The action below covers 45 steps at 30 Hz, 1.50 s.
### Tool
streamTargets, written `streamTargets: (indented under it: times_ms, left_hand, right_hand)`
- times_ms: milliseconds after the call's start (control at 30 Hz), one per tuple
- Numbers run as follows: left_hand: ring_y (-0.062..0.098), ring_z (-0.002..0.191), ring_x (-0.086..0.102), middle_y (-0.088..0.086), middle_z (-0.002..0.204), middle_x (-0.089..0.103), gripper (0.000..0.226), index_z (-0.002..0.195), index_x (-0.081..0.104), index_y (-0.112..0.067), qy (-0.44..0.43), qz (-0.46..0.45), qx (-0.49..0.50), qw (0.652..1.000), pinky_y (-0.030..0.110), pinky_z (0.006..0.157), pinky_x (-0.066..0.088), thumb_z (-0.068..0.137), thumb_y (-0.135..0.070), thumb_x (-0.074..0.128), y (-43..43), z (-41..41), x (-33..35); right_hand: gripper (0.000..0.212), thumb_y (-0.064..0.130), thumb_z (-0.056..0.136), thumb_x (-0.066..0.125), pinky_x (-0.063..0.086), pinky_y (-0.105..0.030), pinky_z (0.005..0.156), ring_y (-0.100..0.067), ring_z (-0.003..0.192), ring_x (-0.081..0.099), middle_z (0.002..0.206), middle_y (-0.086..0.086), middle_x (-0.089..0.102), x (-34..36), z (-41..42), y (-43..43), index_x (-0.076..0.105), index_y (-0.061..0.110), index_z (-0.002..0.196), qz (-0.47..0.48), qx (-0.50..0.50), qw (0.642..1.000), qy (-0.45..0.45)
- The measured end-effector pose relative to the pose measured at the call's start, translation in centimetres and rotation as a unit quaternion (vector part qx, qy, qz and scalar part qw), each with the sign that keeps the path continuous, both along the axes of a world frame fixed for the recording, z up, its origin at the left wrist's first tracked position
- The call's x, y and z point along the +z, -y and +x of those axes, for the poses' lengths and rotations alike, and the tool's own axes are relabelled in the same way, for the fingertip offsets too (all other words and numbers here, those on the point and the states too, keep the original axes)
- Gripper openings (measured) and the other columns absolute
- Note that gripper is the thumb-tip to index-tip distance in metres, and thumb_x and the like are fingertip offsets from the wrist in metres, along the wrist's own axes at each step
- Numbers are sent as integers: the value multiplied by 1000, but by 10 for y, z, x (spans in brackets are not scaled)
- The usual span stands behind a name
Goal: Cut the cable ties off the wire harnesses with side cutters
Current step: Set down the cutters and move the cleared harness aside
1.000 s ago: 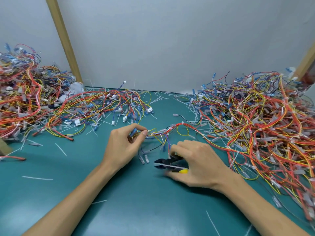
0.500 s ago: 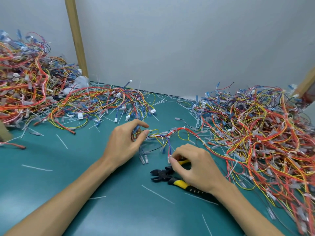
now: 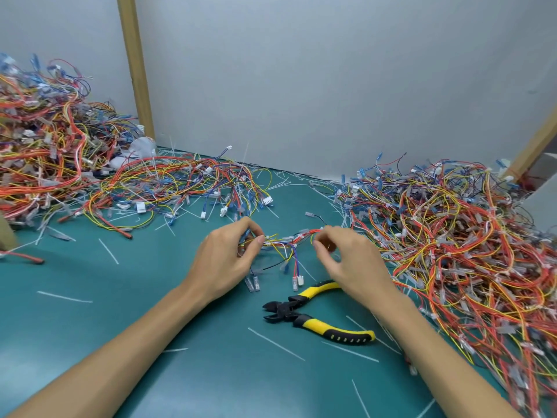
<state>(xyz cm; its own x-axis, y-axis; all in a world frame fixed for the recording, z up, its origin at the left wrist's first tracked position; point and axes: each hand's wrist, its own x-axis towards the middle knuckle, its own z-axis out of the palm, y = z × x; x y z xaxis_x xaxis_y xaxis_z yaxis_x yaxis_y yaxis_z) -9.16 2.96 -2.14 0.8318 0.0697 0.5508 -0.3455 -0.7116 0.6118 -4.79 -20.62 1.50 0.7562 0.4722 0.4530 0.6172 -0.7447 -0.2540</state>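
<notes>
Since a second ago the cutters (image 3: 304,315) have left my right hand (image 3: 349,263) and lie on the mat (image 3: 180,372) just below it, jaws apart. That hand has gone up to the harness (image 3: 286,241). It pinches the red and yellow wires at the right end, while my left hand (image 3: 224,260) pinches the bundle at the other end, so the harness runs stretched between them.

To do this well, I judge, I should fan the wires, find whatever still binds them, and turn that spot upward before reaching down for the cutters.

Toward me the mat is open, with only thin offcuts (image 3: 274,343) scattered about. The right pile (image 3: 452,251) crowds my right wrist, and the left pile (image 3: 45,152) lies well apart.
</notes>
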Motion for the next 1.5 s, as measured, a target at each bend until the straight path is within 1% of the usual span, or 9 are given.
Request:
streamTargets:
  times_ms: [167, 333, 533, 700, 1000, 1100, 1233, 1333, 1500]
  left_hand:
    - [8, 64, 51, -9, 71, 57, 7, 88, 54, -32, 2, 17, -9, 1000, 30, 58, 42, 93, -33, 59, 1, -4, 2]
    - [3, 65, 50, -17, 75, 53, 6, 93, 57, -33, 15, 21, -15, 1000, 24, 59, 33, 92, -31, 63, 1, -8, 5]
    - [0, 107, 54, -15, 131, 42, 70, 143, 34, -39, 44, -64, -51, 996, 13, 94, 40, 84, -27, 70, 12, -9, 9]
    - [3, 143, 26, -20, 155, 20, 85, 151, 15, -42, 51, -52, -49, 996, 32, 109, 26, 81, -41, 63, 14, -8, 11]
    - [-1, 114, 58, -17, 134, 52, 51, 135, 42, -41, -11, -94, -121, 988, 23, 94, 48, 90, -30, 62, 23, -1, 3]
    - [11, 122, 57, -17, 127, 63, 45, 128, 43, -35, -146, -275, -231, 922, 14, 91, 45, 89, -26, 62, 39, -4, 17]
    - [23, 115, 60, 10, 116, 70, 114, 140, 37, -18, -341, -382, -362, 779, 39, 106, 42, 49, -79, 72, 56, 1, 19]
    - [36, 121, 54, 16, 113, 70, 77, 145, 42, -14, -331, -396, -448, 730, 57, 114, 25, 84, -59, 61, 49, -4, 10]
    - [35, 133, 42, 19, 137, 50, 40, 142, 37, 5, -236, -421, -547, 684, 46, 113, 30, 106, -12, 34, 43, -5, 9]
  right_hand:
    - [53, 37, 88, 64, 26, -34, 102, -16, 129, 39, 133, 12, 53, 12, 42, -26, 45, 38, 137, -230, 47, 972, -19]
    - [23, 40, 90, 64, 47, -33, 82, -22, 106, 60, 107, 4, 69, 27, 66, -45, 66, 31, 111, -260, 47, 960, -95]
    - [11, 35, 85, 71, 48, -30, 72, -18, 86, 65, 92, 6, 72, 103, 91, -44, 73, 29, 95, -110, -4, 992, -54]
    - [5, 19, 89, 70, 52, -24, 52, -14, 55, 70, 77, -3, 71, 193, 110, -37, 71, 15, 86, 45, -29, 995, -89]
    - [11, 6, 95, 59, 57, -21, 56, -13, 56, 70, 68, -3, 65, 265, 98, -52, 61, 6, 84, 447, 87, 833, -314]
    - [11, 1, 96, 55, 59, -24, 56, -15, 56, 70, 62, -4, 69, 224, 92, -60, 59, 4, 86, 519, 129, 749, -391]
    - [8, -4, 94, 53, 55, -25, 47, -19, 54, 70, 64, -6, 70, 169, 87, -65, 56, 3, 92, 597, 131, 682, -402]
    - [11, 0, 94, 56, 55, -24, 47, -18, 57, 71, 79, -8, 69, 145, 86, -60, 59, 8, 101, 601, 118, 688, -390]
    - [23, 6, 92, 61, 53, -22, 45, -14, 56, 67, 86, -6, 67, 121, 80, -51, 62, 5, 115, 564, 110, 738, -354]
